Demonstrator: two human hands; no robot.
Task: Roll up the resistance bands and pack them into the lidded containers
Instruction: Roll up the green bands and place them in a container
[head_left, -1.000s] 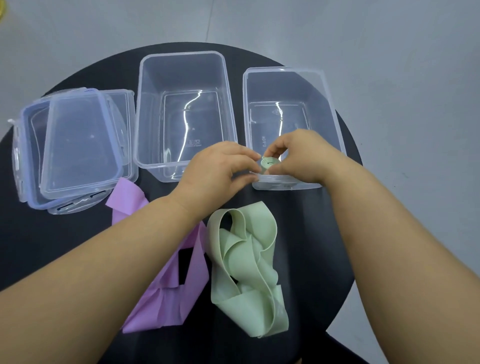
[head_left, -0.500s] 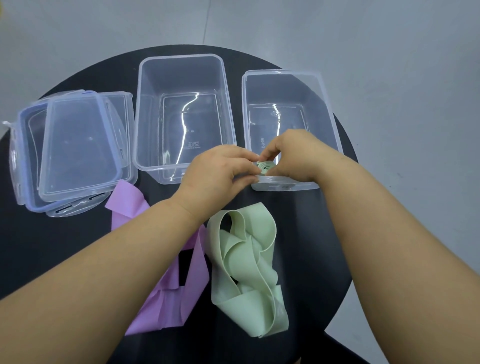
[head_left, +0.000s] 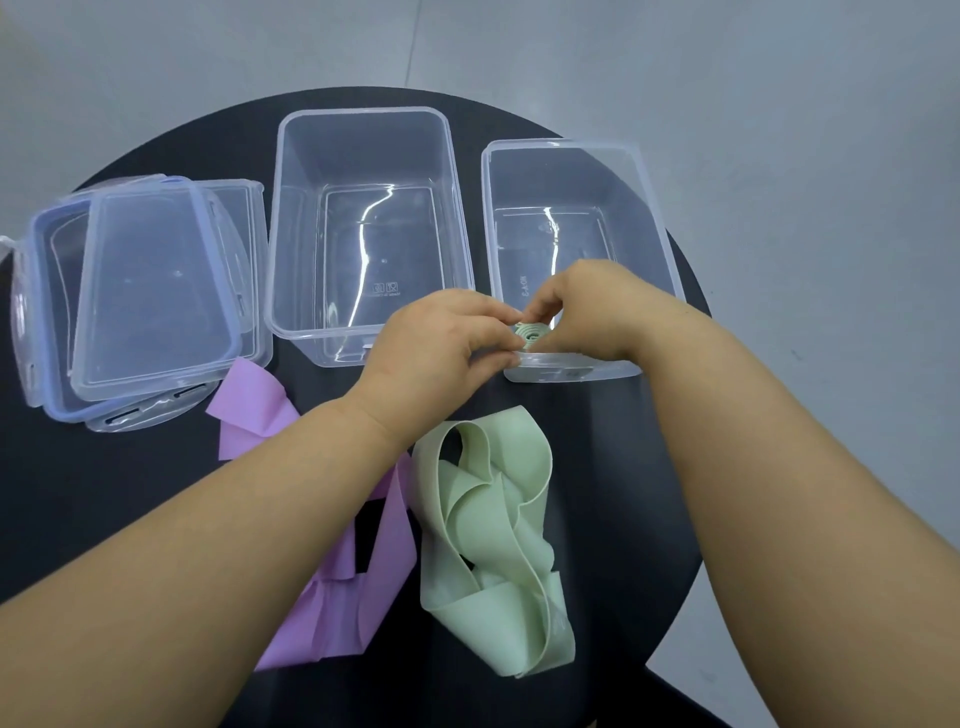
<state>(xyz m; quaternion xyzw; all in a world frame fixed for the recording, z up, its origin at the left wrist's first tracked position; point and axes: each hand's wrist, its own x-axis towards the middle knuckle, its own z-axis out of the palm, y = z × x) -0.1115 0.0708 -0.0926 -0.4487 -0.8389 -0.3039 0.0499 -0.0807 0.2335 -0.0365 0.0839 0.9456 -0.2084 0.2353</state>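
Observation:
A pale green resistance band (head_left: 488, 535) lies in loose folds on the round black table (head_left: 104, 493). Its far end is wound into a small tight roll (head_left: 530, 334), and my left hand (head_left: 441, 348) and my right hand (head_left: 587, 312) pinch that roll between their fingertips, just in front of the right clear container (head_left: 644, 208). A purple band (head_left: 358, 561) lies crumpled partly under my left forearm. A second, larger clear container (head_left: 283, 218) stands open in the middle.
Two clear lids (head_left: 150, 291) are stacked at the left of the table, one with a blue seal. The table's edge curves close behind the containers and at the right. Grey floor surrounds the table.
The roll between my fingertips has grown a little thicker as my fingers turned it. The loose green loops barely shifted. The view moved slightly.

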